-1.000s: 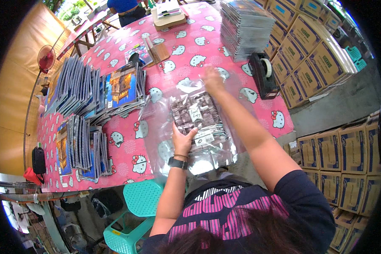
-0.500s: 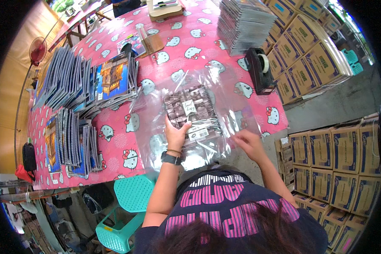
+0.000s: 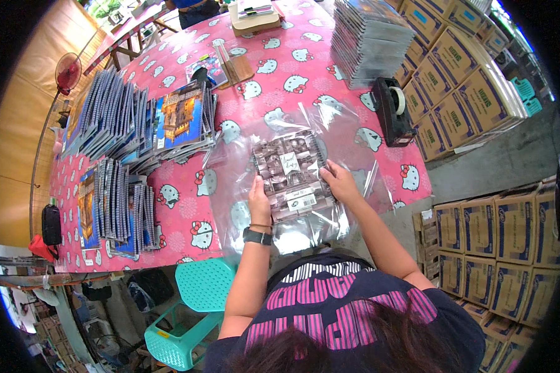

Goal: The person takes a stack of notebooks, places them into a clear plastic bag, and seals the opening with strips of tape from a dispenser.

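Note:
A spiral notebook (image 3: 279,181) with a grey photo-collage cover and a white label lies in front of me, above clear plastic sheets (image 3: 230,214) spread on the table. My left hand (image 3: 259,200) grips its left edge near the lower corner. On the opposite edge, my right hand (image 3: 341,181) holds it with the thumb on top, beside the wire binding. The fingers beneath the notebook are hidden. Whether the notebook sits inside a clear sleeve I cannot tell, as the shiny plastic blends together.
Piles of blue-covered spiral notebooks (image 3: 180,118) cover the table's left side. A tall stack of wrapped notebooks (image 3: 370,46) stands at the far right, behind a black tape dispenser (image 3: 392,115). Cardboard boxes (image 3: 460,81) line the right. Green stools (image 3: 205,286) stand at the lower left.
My right hand has come from beside the plastic to the notebook's right edge and taken hold. My left thumb has moved off the cover to the left edge.

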Available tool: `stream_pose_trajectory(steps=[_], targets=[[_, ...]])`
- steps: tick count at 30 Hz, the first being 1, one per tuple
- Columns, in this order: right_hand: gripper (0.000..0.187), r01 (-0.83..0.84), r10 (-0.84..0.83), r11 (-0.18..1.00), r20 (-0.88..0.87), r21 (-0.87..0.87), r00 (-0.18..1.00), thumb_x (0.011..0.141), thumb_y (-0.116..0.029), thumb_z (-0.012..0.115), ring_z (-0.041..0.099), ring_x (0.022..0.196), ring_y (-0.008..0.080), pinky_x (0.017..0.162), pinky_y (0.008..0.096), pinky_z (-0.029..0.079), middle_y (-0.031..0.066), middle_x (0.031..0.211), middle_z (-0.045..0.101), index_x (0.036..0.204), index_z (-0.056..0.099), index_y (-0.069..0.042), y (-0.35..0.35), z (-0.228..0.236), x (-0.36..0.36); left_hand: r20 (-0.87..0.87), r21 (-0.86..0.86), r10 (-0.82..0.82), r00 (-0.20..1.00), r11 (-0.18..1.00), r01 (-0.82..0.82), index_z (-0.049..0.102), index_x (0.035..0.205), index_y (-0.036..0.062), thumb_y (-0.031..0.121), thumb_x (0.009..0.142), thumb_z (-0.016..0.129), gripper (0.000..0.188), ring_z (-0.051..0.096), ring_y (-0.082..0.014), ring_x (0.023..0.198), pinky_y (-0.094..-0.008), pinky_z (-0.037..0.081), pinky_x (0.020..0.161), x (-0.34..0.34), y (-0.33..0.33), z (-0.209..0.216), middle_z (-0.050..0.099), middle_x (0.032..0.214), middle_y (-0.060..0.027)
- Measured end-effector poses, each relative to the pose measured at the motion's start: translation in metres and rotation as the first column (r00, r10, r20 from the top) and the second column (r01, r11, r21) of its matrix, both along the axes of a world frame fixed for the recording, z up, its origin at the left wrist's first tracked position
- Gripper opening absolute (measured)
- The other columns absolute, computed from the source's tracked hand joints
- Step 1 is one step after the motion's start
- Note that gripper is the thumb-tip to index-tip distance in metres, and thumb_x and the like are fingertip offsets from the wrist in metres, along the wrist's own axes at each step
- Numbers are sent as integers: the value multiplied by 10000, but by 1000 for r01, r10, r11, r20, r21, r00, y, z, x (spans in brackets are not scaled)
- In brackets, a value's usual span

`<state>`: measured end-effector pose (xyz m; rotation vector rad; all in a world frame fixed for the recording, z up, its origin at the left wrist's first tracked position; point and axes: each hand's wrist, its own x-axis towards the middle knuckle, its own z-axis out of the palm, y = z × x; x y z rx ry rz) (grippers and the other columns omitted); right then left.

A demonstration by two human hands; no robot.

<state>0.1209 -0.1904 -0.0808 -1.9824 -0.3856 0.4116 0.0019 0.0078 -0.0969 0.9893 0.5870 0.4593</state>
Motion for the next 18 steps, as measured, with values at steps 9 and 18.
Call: stream_pose_trajectory(steps=[9,18], targets=[[450,-58,58,987,-3,-151,998,858,-280,599,625,937,316,820,384,462,212,997,649,1189,543,20,6,16,0,-44,-16,52,998,998,-53,405,1357,-42,170,964,517,461,514,-110,1067,-244,394,942,6,-8,-16,557,1243,-72],[969,-153,154,970,-5,-189,988,628,-356,824,591,1058,334,895,377,455,251,1143,596,1355,353,78,17,25,3,0,19,105,994,994,-105,412,1349,-26,135,994,389,390,561,-163,1079,-303,440,947,0,-8,-4,559,1242,-96]])
